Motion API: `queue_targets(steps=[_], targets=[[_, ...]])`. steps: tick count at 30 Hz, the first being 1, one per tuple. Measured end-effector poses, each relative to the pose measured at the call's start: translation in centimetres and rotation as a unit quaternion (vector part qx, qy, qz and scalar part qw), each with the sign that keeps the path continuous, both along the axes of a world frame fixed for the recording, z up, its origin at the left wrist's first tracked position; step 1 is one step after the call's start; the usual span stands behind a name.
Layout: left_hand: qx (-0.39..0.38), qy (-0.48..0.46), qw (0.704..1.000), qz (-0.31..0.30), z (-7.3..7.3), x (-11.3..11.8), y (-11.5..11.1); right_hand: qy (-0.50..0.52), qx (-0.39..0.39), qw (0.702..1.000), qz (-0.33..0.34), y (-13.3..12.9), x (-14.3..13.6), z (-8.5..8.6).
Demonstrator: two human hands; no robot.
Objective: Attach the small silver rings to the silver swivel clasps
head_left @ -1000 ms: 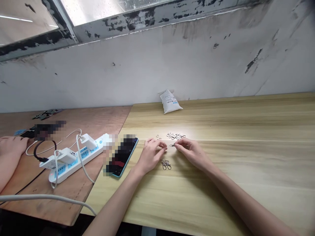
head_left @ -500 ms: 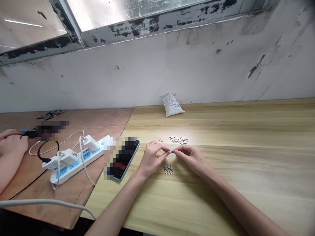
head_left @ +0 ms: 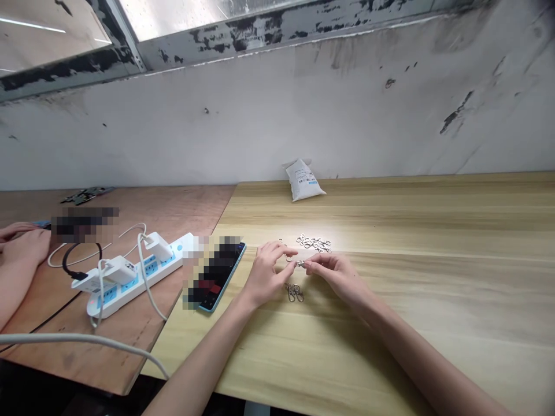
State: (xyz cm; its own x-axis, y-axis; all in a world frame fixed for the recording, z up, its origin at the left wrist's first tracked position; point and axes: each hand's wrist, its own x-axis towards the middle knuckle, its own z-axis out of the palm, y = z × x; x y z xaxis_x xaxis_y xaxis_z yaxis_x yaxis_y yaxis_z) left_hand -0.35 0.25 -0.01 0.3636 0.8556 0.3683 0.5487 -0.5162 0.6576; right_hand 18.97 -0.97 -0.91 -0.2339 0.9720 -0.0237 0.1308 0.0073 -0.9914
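Silver metal clasp point(head_left: 300, 263) is resting in the right hand's point(head_left: 342, 276) pinched grip, nearer the counter's point(head_left: 411, 231) left edge; left hand's point(head_left: 265, 276) grip is gaping, thumb beside; fine handling seemingly calling for steadiness.

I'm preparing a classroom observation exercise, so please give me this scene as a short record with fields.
Right hand: pinches a small metal piece
Left hand: thumb at the piece, contact unclear; index fingertip apart
Farther clasps: loose cluster beyond the hands
Nearer clasps: small group
Phone: left of the left hand
Power strip: chargers plugged in
Pouch: near the wall
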Motion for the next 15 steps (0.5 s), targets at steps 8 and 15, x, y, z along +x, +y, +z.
queue_targets(steps=[8,15], targets=[[-0.143,-0.092,0.983,-0.071,0.10,0.09,0.11,0.049,-0.020,0.998,-0.020,0.04,0.15,-0.12],[-0.209,-0.167,0.960,-0.081,0.14,-0.08,0.37,0.040,-0.016,0.999,-0.013,-0.09,0.12,0.00]])
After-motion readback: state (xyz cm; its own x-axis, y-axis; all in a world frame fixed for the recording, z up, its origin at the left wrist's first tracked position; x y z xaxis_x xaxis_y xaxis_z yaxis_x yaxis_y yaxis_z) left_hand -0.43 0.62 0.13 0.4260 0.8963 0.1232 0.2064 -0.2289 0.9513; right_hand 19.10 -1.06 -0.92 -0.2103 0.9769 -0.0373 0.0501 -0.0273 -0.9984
